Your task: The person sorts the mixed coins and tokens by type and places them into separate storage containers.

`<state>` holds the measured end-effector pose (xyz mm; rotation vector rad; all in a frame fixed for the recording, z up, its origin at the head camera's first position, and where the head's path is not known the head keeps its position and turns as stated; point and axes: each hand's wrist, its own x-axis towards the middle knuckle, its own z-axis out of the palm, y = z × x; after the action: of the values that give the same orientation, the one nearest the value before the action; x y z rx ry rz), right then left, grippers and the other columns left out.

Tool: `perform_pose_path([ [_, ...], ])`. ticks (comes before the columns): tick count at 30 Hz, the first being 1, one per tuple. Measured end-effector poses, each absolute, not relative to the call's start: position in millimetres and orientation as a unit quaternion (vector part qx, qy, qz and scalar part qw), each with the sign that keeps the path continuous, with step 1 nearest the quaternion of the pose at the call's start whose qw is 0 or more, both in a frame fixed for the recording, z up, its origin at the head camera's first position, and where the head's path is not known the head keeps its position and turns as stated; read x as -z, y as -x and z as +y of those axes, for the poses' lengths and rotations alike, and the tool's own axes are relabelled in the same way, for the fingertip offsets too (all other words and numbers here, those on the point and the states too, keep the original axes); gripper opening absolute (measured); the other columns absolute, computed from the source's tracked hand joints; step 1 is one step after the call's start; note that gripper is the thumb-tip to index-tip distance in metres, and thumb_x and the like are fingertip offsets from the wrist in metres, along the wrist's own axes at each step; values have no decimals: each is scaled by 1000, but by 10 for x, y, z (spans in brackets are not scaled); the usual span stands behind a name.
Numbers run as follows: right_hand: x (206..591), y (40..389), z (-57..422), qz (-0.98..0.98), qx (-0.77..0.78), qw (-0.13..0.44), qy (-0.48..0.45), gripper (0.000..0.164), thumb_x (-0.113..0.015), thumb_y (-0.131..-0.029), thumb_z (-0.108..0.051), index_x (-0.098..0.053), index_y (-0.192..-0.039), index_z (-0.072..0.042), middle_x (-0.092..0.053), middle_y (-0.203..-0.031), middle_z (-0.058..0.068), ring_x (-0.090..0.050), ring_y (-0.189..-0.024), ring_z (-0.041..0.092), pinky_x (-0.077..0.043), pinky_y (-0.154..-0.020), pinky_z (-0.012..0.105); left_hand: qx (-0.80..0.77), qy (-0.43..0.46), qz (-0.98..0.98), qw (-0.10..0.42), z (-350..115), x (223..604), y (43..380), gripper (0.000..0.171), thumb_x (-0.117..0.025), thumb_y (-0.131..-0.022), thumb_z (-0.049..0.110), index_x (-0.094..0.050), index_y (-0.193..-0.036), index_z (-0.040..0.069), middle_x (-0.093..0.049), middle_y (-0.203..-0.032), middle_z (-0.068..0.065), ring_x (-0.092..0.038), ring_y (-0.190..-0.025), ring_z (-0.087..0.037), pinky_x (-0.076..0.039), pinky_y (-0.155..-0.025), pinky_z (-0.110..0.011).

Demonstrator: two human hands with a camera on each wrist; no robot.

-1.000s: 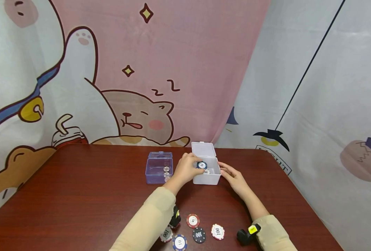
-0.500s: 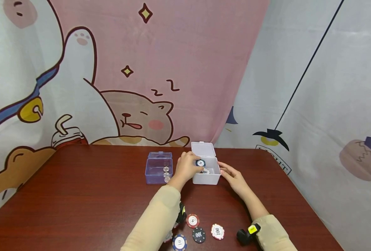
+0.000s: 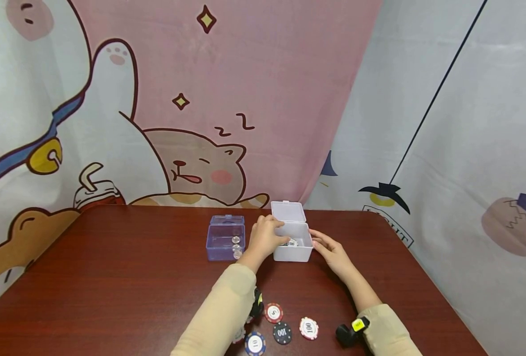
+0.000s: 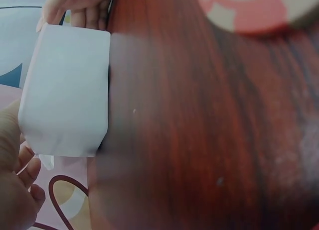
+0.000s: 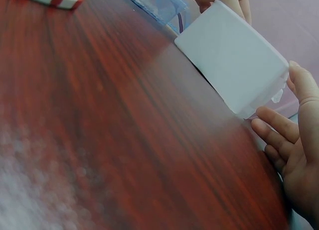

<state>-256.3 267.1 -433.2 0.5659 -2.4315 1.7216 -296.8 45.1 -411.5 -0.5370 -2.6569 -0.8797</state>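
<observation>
**Open white box on bench, both hands at it**

Head: white box [image 3: 292, 254], lid tipped back, stands on the bench [image 3: 133, 277]. Left hand [image 3: 264, 238] is over its left side, thumb and forefinger spread. Right hand [image 3: 332, 253] touches its right wall, fingers extended. Chip in the box [image 3: 292, 243] reads "100". Near edge: red chip [image 3: 273, 313] "5", black chip [image 3: 282, 333] "100", white chip [image 3: 309, 328] "100", blue chip [image 3: 255, 343] "10". Translucent blue box [image 3: 220, 251] holds small silvery discs [image 3: 236, 240].

Left wrist: plain, smooth white wall; thumb beside it. Blurred red-and-tan chip edge.

Right wrist: right thumb at upper rim, fingers loosely extended at the wall.
</observation>
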Motion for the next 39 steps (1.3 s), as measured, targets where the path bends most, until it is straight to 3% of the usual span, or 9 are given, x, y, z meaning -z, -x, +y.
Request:
perform_pose_path([
  [9,4568,2733,2767,-802,-567,58,-179,43,-55,-98,-14,-49,-139,-3,-59,-122,25,-53,-115,38,-42,-88,20,397,219,-874,175,386,4066,2866,45,-81,-75,24,-71,-112,3,-64,-106,-7,-50,-95,-23,-43,-81,-39],
  [15,4618,2751,2788,-806,-563,59,-170,43,-56,-98,-19,-50,-139,-6,-60,-121,23,-54,-114,35,-42,-88,21,471,236,-835,157,348,3992,2797,44,-82,-75,17,-69,-113,1,-65,-108,-8,-50,-94,-28,-44,-76,-32],
  [20,4626,2745,2797,-804,-569,52,-166,43,-56,-98,-20,-51,-139,-8,-60,-121,22,-54,-115,35,-43,-89,22,515,252,-806,149,286,3908,2684,44,-83,-75,17,-69,-114,1,-65,-107,-6,-51,-90,-29,-45,-72,-31],
  [24,4618,2746,2796,-803,-570,52,-168,43,-56,-98,-20,-51,-139,-8,-60,-121,22,-54,-115,35,-43,-89,22,530,262,-791,158,216,3853,2570,44,-83,-74,19,-70,-114,4,-66,-107,-3,-52,-90,-21,-47,-77,-36],
  [32,4627,2760,2800,-800,-570,55,-179,43,-55,-98,-16,-49,-139,-4,-59,-122,25,-52,-116,38,-42,-88,20,559,276,-768,145,47,3772,2334,43,-83,-73,15,-71,-114,6,-65,-108,1,-53,-94,-28,-45,-80,-42],
  [39,4598,2741,2778,-798,-572,58,-181,42,-57,-98,-17,-51,-138,-4,-60,-120,24,-53,-115,38,-43,-88,21,545,298,-774,121,-78,3822,2164,43,-84,-72,15,-71,-113,9,-65,-105,4,-51,-93,-20,-43,-80,-33],
])
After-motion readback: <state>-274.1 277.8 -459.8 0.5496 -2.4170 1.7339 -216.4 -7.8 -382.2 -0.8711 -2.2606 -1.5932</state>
